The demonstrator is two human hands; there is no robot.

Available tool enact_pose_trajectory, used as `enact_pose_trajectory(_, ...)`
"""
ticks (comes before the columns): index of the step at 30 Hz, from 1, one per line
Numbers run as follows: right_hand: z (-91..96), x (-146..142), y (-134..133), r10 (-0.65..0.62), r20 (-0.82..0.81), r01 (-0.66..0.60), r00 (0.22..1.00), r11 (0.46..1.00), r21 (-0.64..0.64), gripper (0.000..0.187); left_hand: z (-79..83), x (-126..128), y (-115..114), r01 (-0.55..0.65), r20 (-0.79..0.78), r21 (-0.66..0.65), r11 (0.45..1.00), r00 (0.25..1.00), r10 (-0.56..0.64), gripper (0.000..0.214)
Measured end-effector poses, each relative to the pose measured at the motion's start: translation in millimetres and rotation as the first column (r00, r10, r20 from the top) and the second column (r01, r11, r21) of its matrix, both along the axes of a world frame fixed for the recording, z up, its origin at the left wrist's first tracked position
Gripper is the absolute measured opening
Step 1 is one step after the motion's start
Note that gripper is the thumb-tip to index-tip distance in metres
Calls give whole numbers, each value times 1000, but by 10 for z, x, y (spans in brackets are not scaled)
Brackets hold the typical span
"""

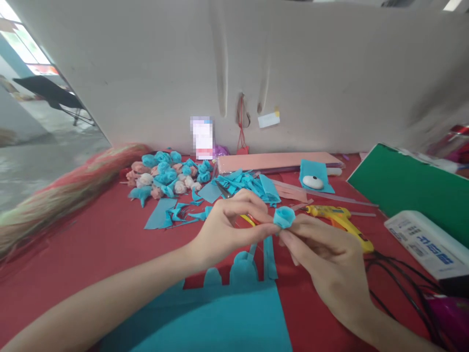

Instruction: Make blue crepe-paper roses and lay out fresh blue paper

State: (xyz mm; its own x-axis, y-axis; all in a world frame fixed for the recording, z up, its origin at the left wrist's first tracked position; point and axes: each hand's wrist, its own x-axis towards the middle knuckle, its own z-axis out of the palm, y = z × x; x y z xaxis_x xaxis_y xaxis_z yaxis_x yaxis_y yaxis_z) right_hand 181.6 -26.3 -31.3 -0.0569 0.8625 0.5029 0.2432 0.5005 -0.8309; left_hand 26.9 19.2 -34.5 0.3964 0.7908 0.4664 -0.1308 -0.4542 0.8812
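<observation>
A small blue artificial rose (284, 217), rolled from thin sheet material, is held up above the table with its spiral top showing. My left hand (238, 220) pinches its left side between thumb and forefinger. From the right, the fingers of my right hand (326, 259) close on its lower part, so the base is hidden. Below my hands lie a large blue sheet (212, 318) and rounded blue cut pieces (244, 270). Scissors (249, 219) with yellow on the handle lie partly behind my left hand.
Finished blue, pink and white roses (166, 175) are heaped at the back left, beside blue scraps (245, 183). A yellow glue gun (342, 220) with black cables rests to the right, near a white box (421, 244) and green board (410, 186). A phone (202, 138) stands behind.
</observation>
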Motion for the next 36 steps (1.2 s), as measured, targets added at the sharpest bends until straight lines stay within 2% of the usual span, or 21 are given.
enact_pose_trajectory(3, -24, 12, 5, 11, -6, -11, 1000, 1000, -24, 19, 30, -21, -15, -26, -68, 19, 999, 997, 27, 2)
enact_pose_trajectory(6, -55, 4, 12, 30, -26, -31, 999, 997, -72, 22, 23, -129, -31, -33, -245, 45, 998, 969, 43, 11)
enact_pose_trajectory(8, -71, -12, 16, 57, -52, -62, 997, 991, -119, 22, -23, -269, -40, -3, -431, 98, 995, 901, 45, 16)
enact_pose_trajectory(10, -76, -34, 22, 117, -57, -126, 992, 973, -194, 21, -96, -444, -57, 67, -623, 168, 984, 780, 53, 19)
enact_pose_trajectory(11, -76, -47, 26, 162, -41, -167, 986, 957, -237, 22, -138, -534, -73, 88, -663, 173, 981, 747, 50, 20)
enact_pose_trajectory(14, -92, -89, 38, 357, 58, -309, 932, 871, -382, 20, -258, -760, -154, 150, -758, 178, 972, 651, 39, 21)
enact_pose_trajectory(16, -135, -111, 36, 505, 119, -399, 855, 787, -471, 16, -330, -848, -221, 180, -820, 185, 966, 571, 51, 22)
enact_pose_trajectory(18, -207, -120, 18, 632, 158, -474, 758, 701, -533, 13, -399, -887, -277, 193, -849, 201, 960, 523, 73, 23)
enact_pose_trajectory(21, -328, -102, -33, 724, 231, -488, 650, 631, -603, 18, -494, -890, -317, 187, -837, 263, 946, 532, 128, 20)
enact_pose_trajectory(26, -428, -41, -89, 768, 318, -440, 556, 597, -671, 20, -573, -876, -319, 177, -801, 297, 938, 581, 144, 14)
enact_pose_trajectory(31, -417, -25, -72, 789, 330, -471, 518, 586, -660, 20, -582, -879, -324, 187, -784, 304, 934, 606, 134, 14)
enact_pose_trajectory(36, -415, -33, -52, 796, 327, -472, 510, 576, -667, 19, -556, -866, -329, 220, -801, 262, 940, 592, 85, 17)
